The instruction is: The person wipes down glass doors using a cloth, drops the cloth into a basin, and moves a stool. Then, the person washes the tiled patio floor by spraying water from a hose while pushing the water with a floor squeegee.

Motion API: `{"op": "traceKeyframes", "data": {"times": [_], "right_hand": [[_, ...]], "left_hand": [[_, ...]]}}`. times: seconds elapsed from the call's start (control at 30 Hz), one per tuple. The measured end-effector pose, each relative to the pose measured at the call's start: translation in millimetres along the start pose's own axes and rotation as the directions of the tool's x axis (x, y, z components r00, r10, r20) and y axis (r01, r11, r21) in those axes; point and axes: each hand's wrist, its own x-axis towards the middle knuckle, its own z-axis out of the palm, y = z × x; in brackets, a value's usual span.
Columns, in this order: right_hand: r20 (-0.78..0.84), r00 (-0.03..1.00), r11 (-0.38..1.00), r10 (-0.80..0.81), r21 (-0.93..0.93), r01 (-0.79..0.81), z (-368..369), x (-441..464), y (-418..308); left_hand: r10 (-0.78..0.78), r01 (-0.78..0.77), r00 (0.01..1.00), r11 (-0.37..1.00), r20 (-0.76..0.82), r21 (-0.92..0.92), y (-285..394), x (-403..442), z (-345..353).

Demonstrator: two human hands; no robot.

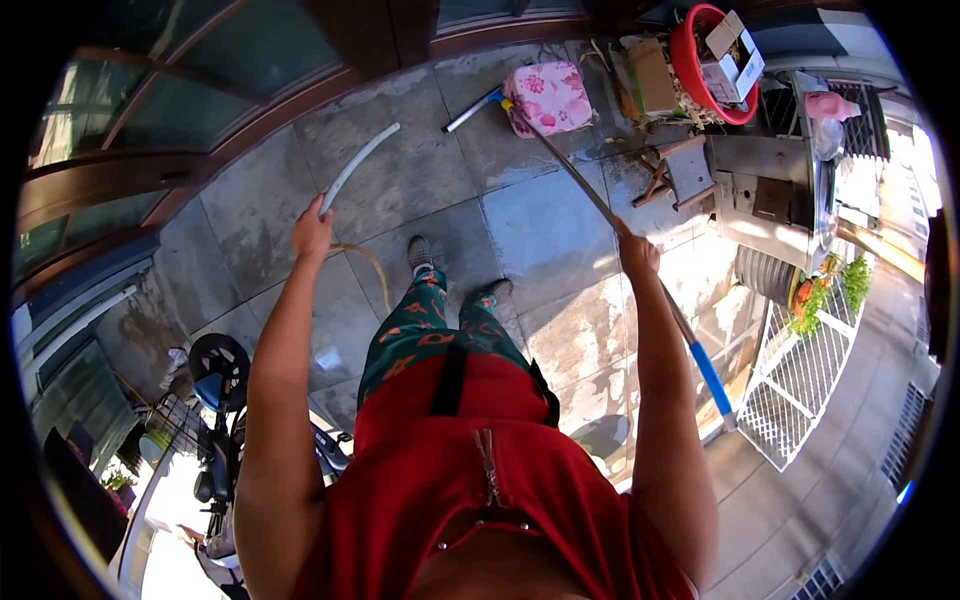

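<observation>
left hand (312,229): around hose (347,174), tip ahead | right hand (638,250): around squeegee pole (584,186)

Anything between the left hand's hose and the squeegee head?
Nothing visible: only floor shows between the tip of the hose and the squeegee head. The pink floral object is on the head's far side.

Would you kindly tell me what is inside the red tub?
The red tub holds a white box with its flaps open. Whatever lies beneath the box is covered, and what the box itself contains is too small to make out.
</observation>
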Motion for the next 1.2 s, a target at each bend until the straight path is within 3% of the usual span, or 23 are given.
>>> {"op": "traceKeyframes", "data": {"times": [0.2,0.27,0.4,0.53,0.67,0.9,1.0,1.07,1.1,1.13,1.2], "right_hand": [[0.079,0.997,0.998,0.024,-0.059,-0.019,53.1,-65.3,72.0],[-0.002,1.0,0.998,0.021,-0.066,-0.021,74.9,-89.5,102.6],[0.011,0.995,0.982,0.094,-0.164,-0.091,95.6,-146.5,139.8],[0.006,0.99,0.971,0.138,-0.195,-0.134,113.8,-174.1,158.4],[0.061,0.984,0.974,0.167,-0.163,-0.155,116.6,-187.5,153.3],[0.162,0.959,0.937,0.234,0.226,-0.267,87.5,-198.9,75.4],[0.13,0.964,0.803,0.231,0.534,-0.264,80.3,-145.2,22.5],[0.049,0.97,0.802,0.237,0.553,-0.224,90.3,-77.3,-5.1],[-0.06,0.982,0.742,0.178,0.664,-0.094,116.7,-31.4,-9.7],[0.218,0.968,0.467,0.127,0.848,-0.252,88.4,-4.2,-25.8],[0.236,0.968,0.221,0.085,0.943,-0.249,54.8,29.9,-59.6]], "left_hand": [[0.033,-0.032,0.999,0.999,-0.024,0.031,5.6,-0.4,5.8],[0.042,-0.042,0.999,0.999,-0.018,0.022,6.8,0.4,7.8],[0.051,-0.051,0.998,0.999,0.027,0.014,15.4,1.1,9.1],[0.126,-0.127,0.992,0.991,0.03,0.034,20.0,7.0,19.2],[0.099,-0.101,0.992,0.995,0.081,0.023,31.7,9.1,12.4],[0.14,-0.142,0.987,0.99,0.082,0.013,30.0,20.7,28.9],[0.136,-0.14,0.983,0.99,0.12,0.029,37.3,16.5,26.8],[0.148,-0.153,0.981,0.988,0.123,0.03,40.5,18.4,21.9],[0.165,-0.169,0.98,0.985,0.108,0.025,40.3,17.1,22.4],[0.182,-0.185,0.979,0.983,0.097,0.022,39.5,16.6,23.0],[0.198,-0.202,0.977,0.979,0.079,0.041,38.7,17.1,22.6]]}}
